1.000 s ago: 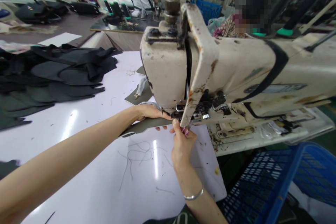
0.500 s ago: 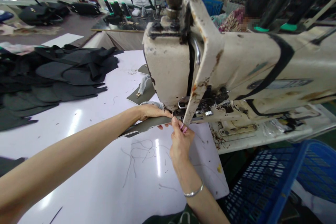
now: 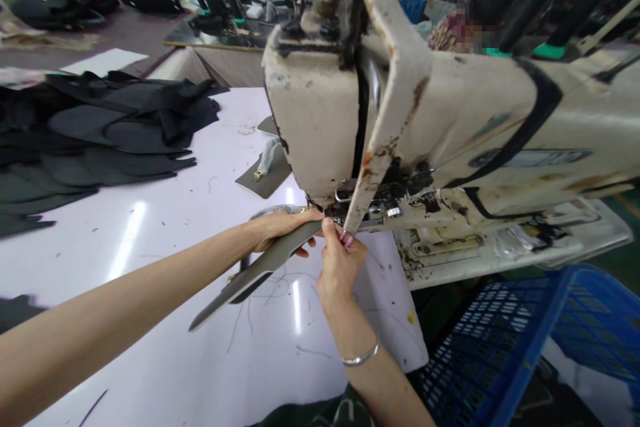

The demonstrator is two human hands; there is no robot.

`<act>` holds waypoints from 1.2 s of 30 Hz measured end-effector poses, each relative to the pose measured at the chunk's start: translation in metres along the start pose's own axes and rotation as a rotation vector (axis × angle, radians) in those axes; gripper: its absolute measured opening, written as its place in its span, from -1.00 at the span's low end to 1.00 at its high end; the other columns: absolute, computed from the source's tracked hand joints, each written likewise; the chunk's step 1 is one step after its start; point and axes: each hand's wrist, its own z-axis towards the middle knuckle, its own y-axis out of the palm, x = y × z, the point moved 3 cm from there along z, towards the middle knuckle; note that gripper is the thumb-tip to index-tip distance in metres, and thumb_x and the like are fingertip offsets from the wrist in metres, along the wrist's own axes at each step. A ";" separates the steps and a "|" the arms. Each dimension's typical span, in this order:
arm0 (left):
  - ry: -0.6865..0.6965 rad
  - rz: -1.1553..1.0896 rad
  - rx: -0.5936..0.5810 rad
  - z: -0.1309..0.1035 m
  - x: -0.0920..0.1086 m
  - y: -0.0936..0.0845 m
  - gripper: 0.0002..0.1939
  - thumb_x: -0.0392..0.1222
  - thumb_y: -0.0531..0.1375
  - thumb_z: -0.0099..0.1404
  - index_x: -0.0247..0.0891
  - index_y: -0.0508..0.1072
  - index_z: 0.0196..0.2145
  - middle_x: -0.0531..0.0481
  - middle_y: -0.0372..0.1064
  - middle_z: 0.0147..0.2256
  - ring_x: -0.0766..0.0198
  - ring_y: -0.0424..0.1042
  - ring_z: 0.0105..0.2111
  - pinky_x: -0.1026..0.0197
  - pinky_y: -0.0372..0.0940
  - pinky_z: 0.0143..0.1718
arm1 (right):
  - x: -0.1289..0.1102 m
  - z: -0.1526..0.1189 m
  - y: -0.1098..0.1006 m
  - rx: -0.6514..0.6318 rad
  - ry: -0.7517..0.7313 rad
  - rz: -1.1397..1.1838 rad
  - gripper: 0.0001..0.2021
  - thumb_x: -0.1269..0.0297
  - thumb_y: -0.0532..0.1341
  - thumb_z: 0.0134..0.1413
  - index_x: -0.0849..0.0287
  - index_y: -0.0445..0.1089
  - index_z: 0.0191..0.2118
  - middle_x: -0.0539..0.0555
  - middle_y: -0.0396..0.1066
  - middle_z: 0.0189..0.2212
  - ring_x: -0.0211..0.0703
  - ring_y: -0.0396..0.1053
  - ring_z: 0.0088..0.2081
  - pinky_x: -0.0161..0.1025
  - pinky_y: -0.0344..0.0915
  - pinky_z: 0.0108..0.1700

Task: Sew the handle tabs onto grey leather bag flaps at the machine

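Observation:
Under the head of the sewing machine (image 3: 310, 120) lies the end of an olive-grey bag panel (image 3: 260, 263), its pale edge facing me. My left hand (image 3: 283, 223) grips this panel from above and below, close to the needle area. Thumb and forefinger of my right hand (image 3: 340, 253) pinch the panel's edge at the machine foot. A small pink item (image 3: 346, 238) shows at the fingers of that hand; its kind is unclear. The needle is hidden behind the machine parts and my fingers. The panel's free end sticks out toward me at the left.
A heap of black cut pieces (image 3: 120, 120) covers the left of the white table (image 3: 175, 293). Another olive panel with a gold-coloured fitting (image 3: 267, 173) lies behind my left hand. A blue crate (image 3: 500, 340) stands at the lower right. Loose threads are scattered on the table.
The panel has turned, so its free end now swings out toward me and more of it shows below my left forearm. Both hands stay at the machine foot. The view has shifted slightly.

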 end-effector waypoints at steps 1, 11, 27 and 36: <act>-0.018 -0.039 -0.026 -0.001 -0.006 0.002 -0.47 0.29 0.39 -0.04 -0.22 0.61 -0.31 -0.16 0.56 -0.42 0.06 0.54 -0.42 0.13 0.48 -0.42 | -0.002 -0.001 -0.001 0.003 0.017 0.011 -0.57 0.05 0.33 0.10 0.16 0.26 -0.63 -0.10 0.16 -0.70 -0.34 0.09 -0.61 -0.34 0.02 -0.57; -0.018 -0.597 0.131 -0.035 -0.040 0.064 -0.44 0.31 0.38 0.04 -0.24 0.59 -0.24 -0.10 0.59 -0.39 0.17 0.52 -0.52 0.22 0.43 -0.51 | -0.024 0.003 -0.025 -0.127 0.116 -0.049 -0.72 0.12 0.39 -0.04 0.23 0.48 -0.55 -0.10 0.23 -0.68 -0.37 0.05 -0.64 -0.37 0.01 -0.61; 0.015 -0.899 0.314 -0.039 -0.021 0.097 -0.59 0.10 0.38 0.14 -0.19 0.57 -0.14 -0.03 0.62 -0.29 0.11 0.61 -0.28 0.19 0.51 -0.30 | -0.043 0.031 -0.043 -0.298 0.042 -0.205 -0.87 0.27 0.45 -0.19 0.20 0.56 -0.54 -0.02 0.47 -0.57 -0.24 0.29 -0.53 -0.29 0.22 -0.43; 0.009 -0.846 0.335 -0.019 -0.020 0.087 -0.65 0.07 0.33 0.18 -0.23 0.59 -0.20 -0.06 0.62 -0.30 0.11 0.60 -0.30 0.21 0.50 -0.34 | -0.044 0.032 -0.041 -0.288 -0.013 -0.270 -0.90 0.28 0.42 -0.17 0.20 0.58 -0.49 0.03 0.56 -0.48 -0.12 0.44 -0.42 -0.25 0.35 -0.34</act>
